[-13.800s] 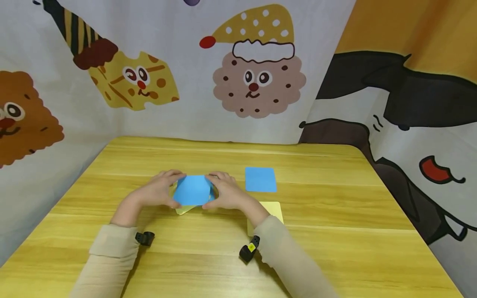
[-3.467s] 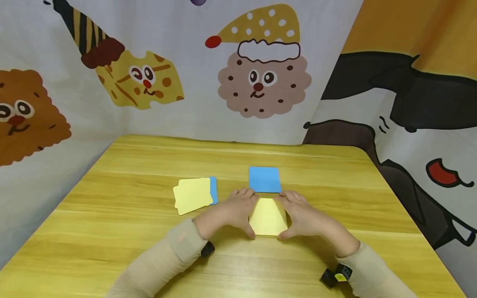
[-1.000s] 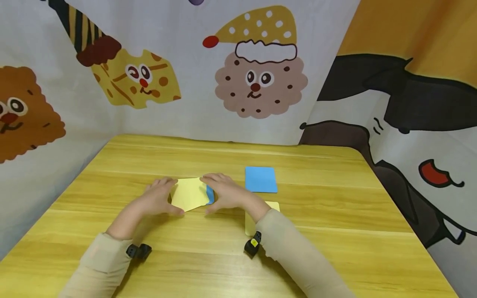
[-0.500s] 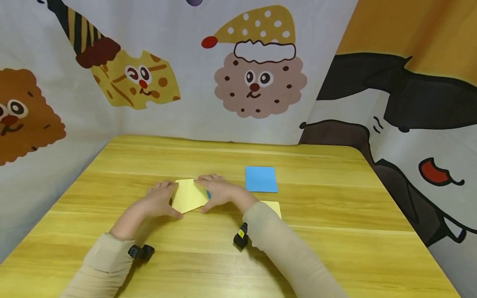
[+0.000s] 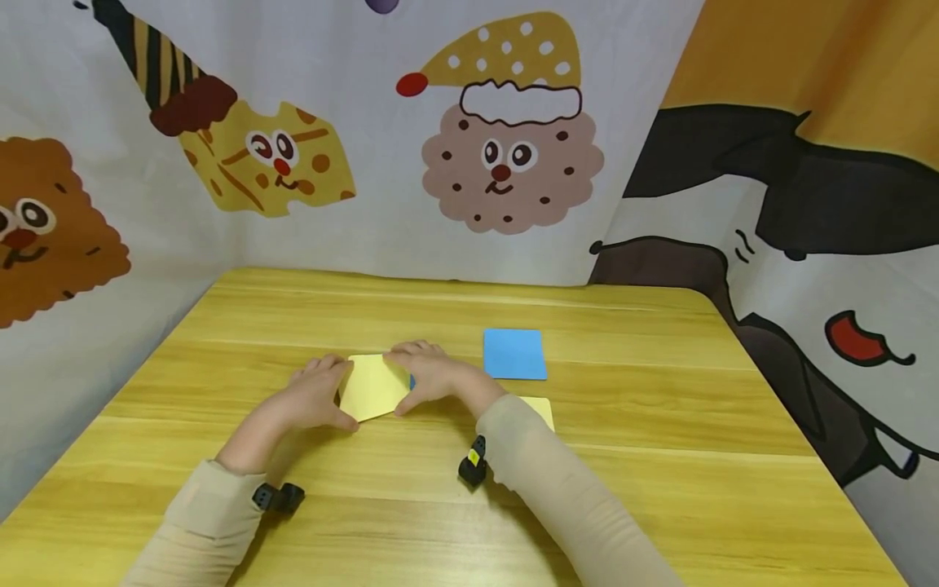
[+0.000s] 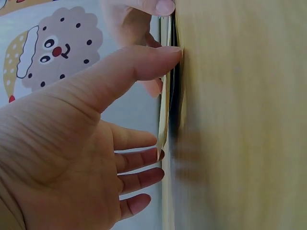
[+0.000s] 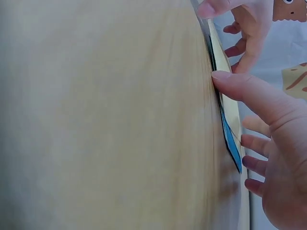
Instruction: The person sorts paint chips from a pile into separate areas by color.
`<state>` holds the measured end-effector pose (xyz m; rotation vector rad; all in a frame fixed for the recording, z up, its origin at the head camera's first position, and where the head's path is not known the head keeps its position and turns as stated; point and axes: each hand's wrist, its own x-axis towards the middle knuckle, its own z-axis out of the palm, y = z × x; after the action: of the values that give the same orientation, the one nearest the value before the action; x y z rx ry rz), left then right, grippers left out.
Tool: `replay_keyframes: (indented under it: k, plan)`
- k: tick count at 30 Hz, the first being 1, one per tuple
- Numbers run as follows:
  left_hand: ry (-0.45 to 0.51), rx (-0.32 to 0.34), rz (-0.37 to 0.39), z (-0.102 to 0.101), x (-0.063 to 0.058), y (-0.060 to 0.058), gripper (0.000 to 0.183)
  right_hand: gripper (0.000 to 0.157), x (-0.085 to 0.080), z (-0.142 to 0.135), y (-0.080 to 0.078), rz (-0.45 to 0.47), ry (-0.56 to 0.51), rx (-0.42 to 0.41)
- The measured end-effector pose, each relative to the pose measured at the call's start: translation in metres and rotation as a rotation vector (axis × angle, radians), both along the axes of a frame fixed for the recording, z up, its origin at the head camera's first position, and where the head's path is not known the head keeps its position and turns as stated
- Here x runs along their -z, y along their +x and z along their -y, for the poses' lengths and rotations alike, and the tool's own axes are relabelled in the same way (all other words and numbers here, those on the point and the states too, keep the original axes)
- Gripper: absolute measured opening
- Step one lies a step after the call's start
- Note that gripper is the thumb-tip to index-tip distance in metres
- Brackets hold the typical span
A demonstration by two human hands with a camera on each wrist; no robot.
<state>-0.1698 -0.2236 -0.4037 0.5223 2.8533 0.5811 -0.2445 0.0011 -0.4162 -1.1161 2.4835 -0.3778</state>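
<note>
A yellow card (image 5: 374,387) lies on top of a small pile, left of the table's middle. Blue cards (image 7: 231,143) stick out beneath it at the right. My left hand (image 5: 311,395) holds the pile's left side, thumb on the near edge and fingers (image 6: 139,160) at the far corner. The right side is held the same way by my right hand (image 5: 433,375), which covers that end of the yellow card in the head view. From the wrist views, the yellow card looks slightly bowed close over the tabletop.
Right of the hands, a blue card (image 5: 515,355) lies flat on the wooden table (image 5: 623,489). Nearer, another yellow card (image 5: 539,410) is partly hidden by my right sleeve. A printed cartoon curtain (image 5: 308,244) hangs behind the table.
Earlier, both hands held a blue card at the left pile, then the right-hand yellow card. Now they hold the left pile's yellow card; lately my right hand has shifted slightly left.
</note>
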Motion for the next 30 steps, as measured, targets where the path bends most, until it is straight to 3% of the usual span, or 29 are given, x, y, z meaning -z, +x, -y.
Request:
replay_keyframes:
  k: [14, 21, 30]
  plan:
    - [0.031, 0.013, -0.008, -0.002, -0.007, 0.000, 0.105, 0.096, -0.014, -0.009, 0.008, -0.109, -0.043, 0.000]
    - [0.061, 0.046, -0.053, -0.015, -0.017, 0.006, 0.104, 0.096, -0.021, -0.027, 0.018, -0.136, -0.090, 0.018]
    - [0.077, 0.095, -0.087, -0.036, -0.019, 0.007, 0.105, 0.095, -0.023, -0.054, 0.029, -0.183, -0.139, 0.043]
